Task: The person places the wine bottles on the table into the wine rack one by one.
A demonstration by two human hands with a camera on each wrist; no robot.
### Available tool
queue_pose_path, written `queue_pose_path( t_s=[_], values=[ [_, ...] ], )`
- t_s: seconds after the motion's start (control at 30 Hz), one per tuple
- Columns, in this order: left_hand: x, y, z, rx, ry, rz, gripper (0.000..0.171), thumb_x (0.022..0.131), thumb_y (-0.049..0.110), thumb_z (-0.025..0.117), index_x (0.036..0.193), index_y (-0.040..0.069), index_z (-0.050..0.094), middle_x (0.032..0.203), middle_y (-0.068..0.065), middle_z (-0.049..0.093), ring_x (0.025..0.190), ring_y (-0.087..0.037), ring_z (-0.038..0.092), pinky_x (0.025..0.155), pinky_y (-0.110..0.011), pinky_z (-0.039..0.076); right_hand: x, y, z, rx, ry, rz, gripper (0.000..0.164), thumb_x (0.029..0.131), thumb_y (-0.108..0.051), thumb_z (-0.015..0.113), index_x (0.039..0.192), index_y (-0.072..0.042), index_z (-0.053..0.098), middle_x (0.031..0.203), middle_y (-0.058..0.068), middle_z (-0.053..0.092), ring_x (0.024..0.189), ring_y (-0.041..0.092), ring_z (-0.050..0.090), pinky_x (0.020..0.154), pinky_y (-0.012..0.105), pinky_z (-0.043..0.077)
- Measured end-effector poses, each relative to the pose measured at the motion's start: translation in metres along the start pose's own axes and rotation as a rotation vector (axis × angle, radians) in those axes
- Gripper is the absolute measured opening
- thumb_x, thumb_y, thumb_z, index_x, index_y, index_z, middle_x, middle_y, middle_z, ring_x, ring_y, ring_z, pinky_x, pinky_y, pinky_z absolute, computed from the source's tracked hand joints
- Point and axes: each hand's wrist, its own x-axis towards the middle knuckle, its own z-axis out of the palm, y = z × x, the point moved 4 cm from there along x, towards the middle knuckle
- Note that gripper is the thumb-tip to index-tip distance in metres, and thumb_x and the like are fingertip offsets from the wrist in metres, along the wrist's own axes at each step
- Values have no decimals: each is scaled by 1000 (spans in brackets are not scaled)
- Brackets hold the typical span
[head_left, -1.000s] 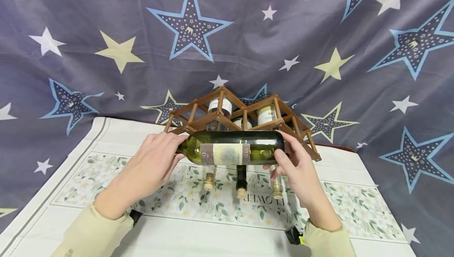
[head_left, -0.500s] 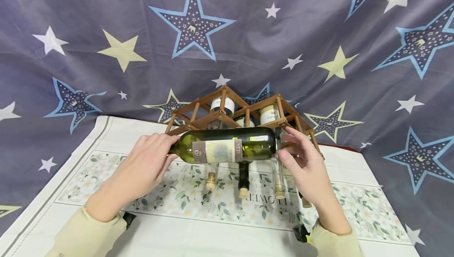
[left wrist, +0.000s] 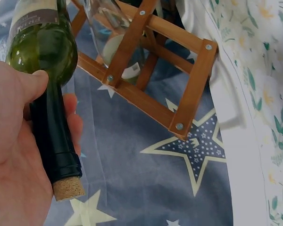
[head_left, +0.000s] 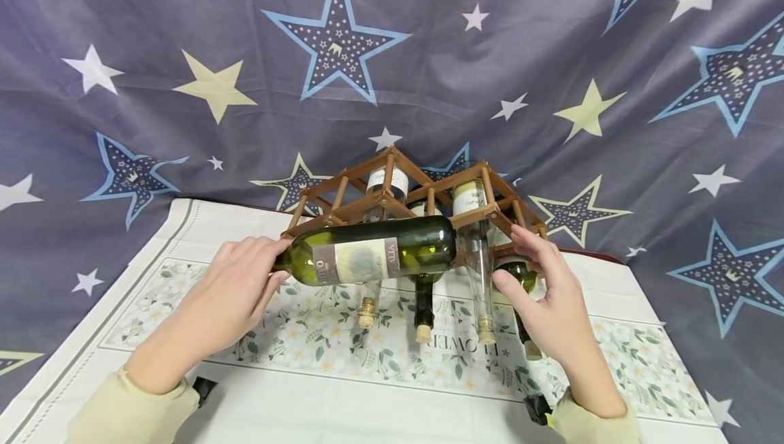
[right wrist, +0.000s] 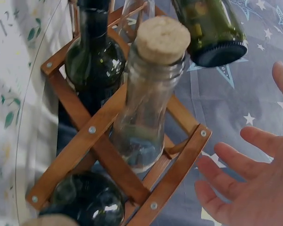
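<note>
A green wine bottle (head_left: 361,253) with a beige and brown label lies sideways in front of the wooden wine rack (head_left: 492,211). My left hand (head_left: 226,301) grips its neck; in the left wrist view the thumb presses near the shoulder and the cork (left wrist: 69,188) sticks out below the fingers. My right hand (head_left: 548,301) has its fingers spread, holding nothing, beside the rack's right end. In the right wrist view the bottle's base (right wrist: 219,52) is well apart from those fingers. A clear corked bottle (right wrist: 148,108) rests in the rack near the right hand.
Several bottles lie in the rack, necks toward me: a clear one (head_left: 367,308) at left, a dark green one (head_left: 424,301) in the middle, another dark one (head_left: 525,328) at right. A flower-print cloth (head_left: 294,335) covers the table. A star-patterned curtain (head_left: 257,15) hangs behind.
The left hand has carried the bottle leftward, its base tilting up slightly. My right hand has let go of the base and moved right, away from it.
</note>
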Motion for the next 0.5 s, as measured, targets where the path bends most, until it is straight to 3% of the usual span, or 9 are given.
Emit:
queue_pose_path(
  t_s=[0.3, 0.5],
  values=[
    [-15, -8, -2, 6, 10, -30, 43, 97, 20, 58, 132, -4, 52, 112, -10, 62, 100, -26, 55, 80, -41, 38, -8, 14, -12, -66, 2, 31, 71, 87, -21, 77, 149, -35, 46, 143, -6, 49, 126, 18, 48, 98, 44, 38],
    [-27, -14, -3, -10, -5, -74, 42, 96, 16, 60, 133, -4, 52, 114, -11, 62, 103, -26, 55, 80, -41, 39, -13, 22, -18, -97, 14, 25, 72, 85, -20, 79, 149, -32, 47, 146, -6, 46, 128, 21, 46, 100, 49, 37]
  ],
)
